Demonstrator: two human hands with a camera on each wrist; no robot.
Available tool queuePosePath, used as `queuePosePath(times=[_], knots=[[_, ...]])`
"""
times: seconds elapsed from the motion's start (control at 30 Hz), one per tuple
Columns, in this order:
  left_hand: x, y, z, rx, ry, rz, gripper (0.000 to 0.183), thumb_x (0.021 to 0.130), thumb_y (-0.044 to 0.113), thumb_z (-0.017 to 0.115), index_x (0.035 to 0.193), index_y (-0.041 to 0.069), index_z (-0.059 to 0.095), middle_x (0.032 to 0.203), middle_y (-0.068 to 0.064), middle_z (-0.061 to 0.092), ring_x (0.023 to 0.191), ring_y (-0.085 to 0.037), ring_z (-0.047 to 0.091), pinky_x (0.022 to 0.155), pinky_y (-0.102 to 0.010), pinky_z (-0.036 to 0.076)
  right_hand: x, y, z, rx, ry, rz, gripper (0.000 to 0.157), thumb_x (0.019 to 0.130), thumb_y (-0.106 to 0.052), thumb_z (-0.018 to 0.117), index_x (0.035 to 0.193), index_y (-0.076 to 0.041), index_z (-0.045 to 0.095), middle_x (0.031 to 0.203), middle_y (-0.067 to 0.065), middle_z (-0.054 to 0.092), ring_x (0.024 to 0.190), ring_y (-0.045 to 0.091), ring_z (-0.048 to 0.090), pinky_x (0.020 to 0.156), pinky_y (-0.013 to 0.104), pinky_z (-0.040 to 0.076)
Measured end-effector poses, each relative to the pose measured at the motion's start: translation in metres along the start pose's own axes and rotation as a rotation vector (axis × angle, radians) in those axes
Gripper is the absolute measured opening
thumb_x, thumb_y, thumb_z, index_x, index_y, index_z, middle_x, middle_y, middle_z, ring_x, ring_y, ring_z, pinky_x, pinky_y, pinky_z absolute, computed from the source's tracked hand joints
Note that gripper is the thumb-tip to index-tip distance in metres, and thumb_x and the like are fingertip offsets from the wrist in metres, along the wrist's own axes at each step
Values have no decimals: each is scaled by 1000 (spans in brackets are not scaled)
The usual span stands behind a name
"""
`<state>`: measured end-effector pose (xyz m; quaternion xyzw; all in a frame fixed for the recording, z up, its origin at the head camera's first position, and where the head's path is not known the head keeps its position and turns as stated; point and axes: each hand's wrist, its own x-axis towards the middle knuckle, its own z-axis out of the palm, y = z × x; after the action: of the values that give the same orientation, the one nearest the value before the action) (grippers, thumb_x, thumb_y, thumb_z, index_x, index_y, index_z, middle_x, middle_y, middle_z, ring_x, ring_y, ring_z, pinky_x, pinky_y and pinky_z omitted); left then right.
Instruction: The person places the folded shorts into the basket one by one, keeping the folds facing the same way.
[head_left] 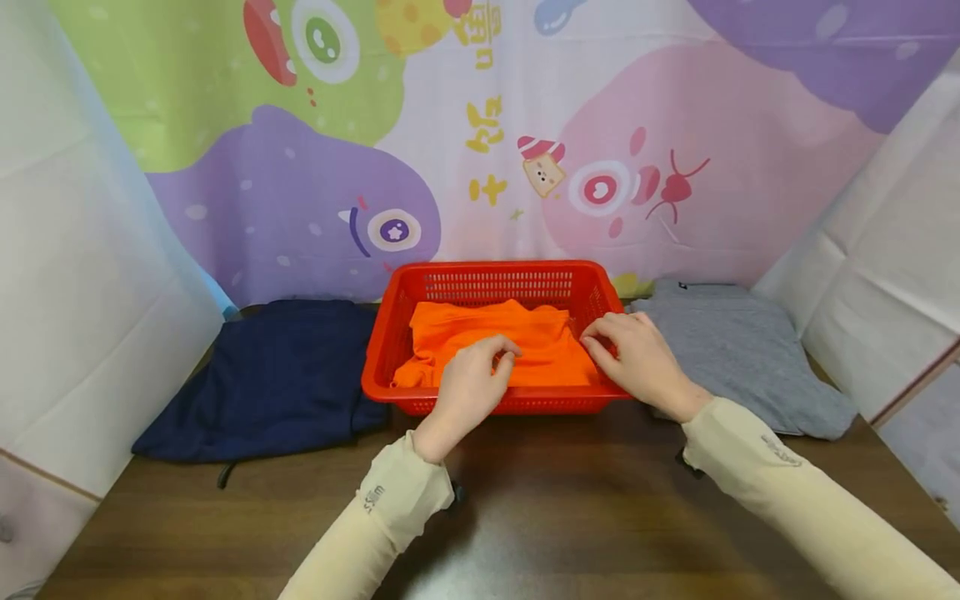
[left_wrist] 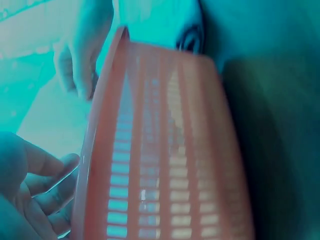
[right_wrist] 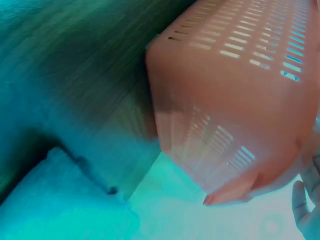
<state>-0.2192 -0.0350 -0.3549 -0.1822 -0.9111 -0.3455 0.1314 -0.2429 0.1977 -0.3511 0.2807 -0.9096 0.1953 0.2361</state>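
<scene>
Left hand [head_left: 472, 379] and right hand [head_left: 641, 358] are both over the red basket [head_left: 495, 406], and look at those fingers! On the left, they curve loosely, with a small gap between thumb and forefinger, right above the near part of the orange cloth [head_left: 502, 333]. On the right, the hand leans in over the basket's right rim, fingers bent and thumb apart from them, aimed at the right end of that cloth. Are the fingertips touching fabric? I can't tell on either side.

And there's the orange cloth, down inside the basket, wrinkled and bunched at its left end, spread across most of the basket's floor. Slotted walls rise around it; the left wrist view gives us a long one close up.

Back along the arms come pale sleeves [head_left: 810, 492], reaching in from the near side of the basket. Just left of the basket, a navy garment [head_left: 277, 383] lies flat, a short dark loop [head_left: 225, 475] poking out at its near edge. Just right of it, a grey garment [head_left: 727, 358]! Brown counter [head_left: 562, 500] carries the lot, and behind the basket hangs a bright cartoon curtain [head_left: 472, 229].
</scene>
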Motion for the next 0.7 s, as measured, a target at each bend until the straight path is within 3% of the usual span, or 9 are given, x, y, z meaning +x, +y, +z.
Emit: queuePosePath(times=[0.13, 0.27, 0.4, 0.53, 0.7], knots=[[-8, 10, 9, 22, 4, 74, 14, 92, 18, 52, 92, 16, 66, 82, 4, 66, 65, -10, 56, 59, -25, 47, -8, 5, -5, 22, 131, -77, 4, 81, -12, 66, 85, -10, 65, 79, 0, 64, 69, 15, 54, 79, 34, 36], [-14, 17, 16, 73, 58, 172, 13, 91, 18, 53, 91, 18, 66, 85, 5, 67, 74, -12, 59, 65, -27, 49, -14, 9, -10, 34, 238, -178, 2, 80, -11, 64, 80, -9, 63, 70, 0, 60, 61, 11, 48, 74, 32, 35], [-16, 24, 20, 65, 102, 252, 12, 90, 15, 55, 92, 17, 66, 90, 5, 67, 81, -12, 60, 72, -27, 50, -19, 13, -16, 23, 292, -229, 20, 88, -23, 55, 75, -10, 61, 62, -3, 52, 58, 9, 44, 72, 30, 34], [-19, 33, 26, 4, 82, 301, 14, 88, 11, 56, 101, 14, 62, 95, 4, 63, 84, -10, 59, 74, -25, 50, -24, 18, -20, 5, 328, -252, 35, 92, -34, 46, 71, -10, 62, 61, -3, 53, 57, 10, 47, 71, 30, 36], [-28, 43, 38, -42, 24, 364, 18, 87, 10, 57, 104, 14, 60, 96, 4, 60, 83, -7, 56, 76, -18, 48, -35, 28, -27, -9, 373, -254, 37, 92, -34, 46, 63, -13, 56, 59, -4, 51, 55, 10, 45, 66, 29, 34]])
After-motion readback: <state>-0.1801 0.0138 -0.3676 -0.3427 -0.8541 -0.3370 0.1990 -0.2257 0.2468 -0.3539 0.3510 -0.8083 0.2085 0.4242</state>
